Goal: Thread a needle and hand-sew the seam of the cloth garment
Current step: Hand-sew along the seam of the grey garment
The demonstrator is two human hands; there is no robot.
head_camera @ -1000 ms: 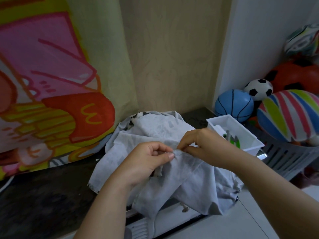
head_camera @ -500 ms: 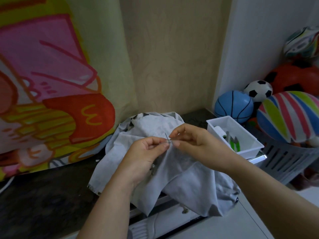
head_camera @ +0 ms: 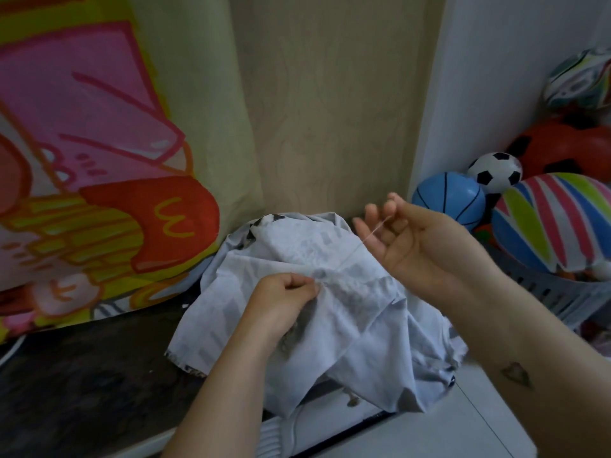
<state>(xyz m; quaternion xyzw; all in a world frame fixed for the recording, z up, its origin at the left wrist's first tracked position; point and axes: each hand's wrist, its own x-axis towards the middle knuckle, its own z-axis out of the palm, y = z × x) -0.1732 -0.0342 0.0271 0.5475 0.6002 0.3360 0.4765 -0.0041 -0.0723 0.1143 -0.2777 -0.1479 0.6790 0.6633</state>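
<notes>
Thread [head_camera: 360,241] stretches taut from garment [head_camera: 347,325], pinched by left hand [head_camera: 284,295], to right hand [head_camera: 420,249], which pinches it: mid-stitch, I judge. Next, re-pierce the seam just beside the left thumb.

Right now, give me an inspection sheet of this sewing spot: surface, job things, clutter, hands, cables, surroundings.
Surface: dark counter, partly covered by the garment.
Job's things: pale grey cloth garment heaped on the counter; thread taut from the seam up to the right hand; needle too small to make out.
Clutter: blue ball, black-and-white ball, striped ball and red ball piled by a grey basket at right.
Hands: left hand pinches the cloth at the seam; right hand raised, pinching the thread.
Cables: white cord at the counter's left edge.
Surroundings: cartoon-print cloth hanging at left, beige wall panel behind, white wall at right.
</notes>
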